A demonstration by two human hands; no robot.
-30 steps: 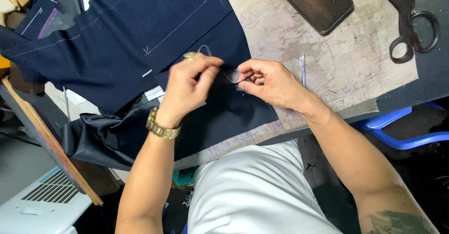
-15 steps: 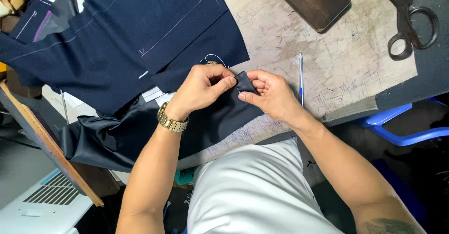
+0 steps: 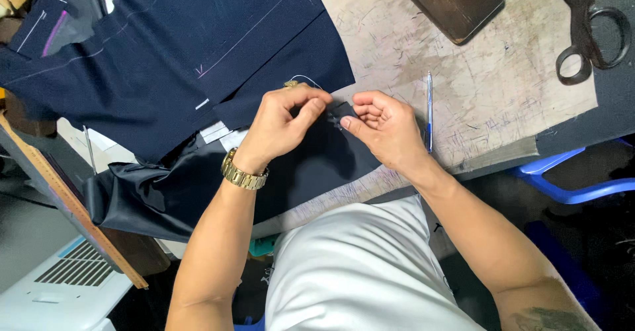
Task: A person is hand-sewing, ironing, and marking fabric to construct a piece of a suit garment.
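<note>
Both hands meet over the edge of the dark navy cloth panel (image 3: 198, 60) spread on the scuffed, chalk-marked worktop (image 3: 489, 99). The left hand (image 3: 281, 124) pinches a fold from above-left; the right hand (image 3: 382, 124) nips the same fold from the right, fingertips almost touching. A thin white thread (image 3: 307, 80) loops just above them. A blue pen (image 3: 429, 109) lies just right of the right hand.

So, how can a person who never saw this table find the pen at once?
Start at the scratched pale work board covering the table. Look just right of the person's right hand, where the pen lies straight on the board. It is thin, clear and blue, unlike the big dark scissors and the dark wooden block farther up.
</note>
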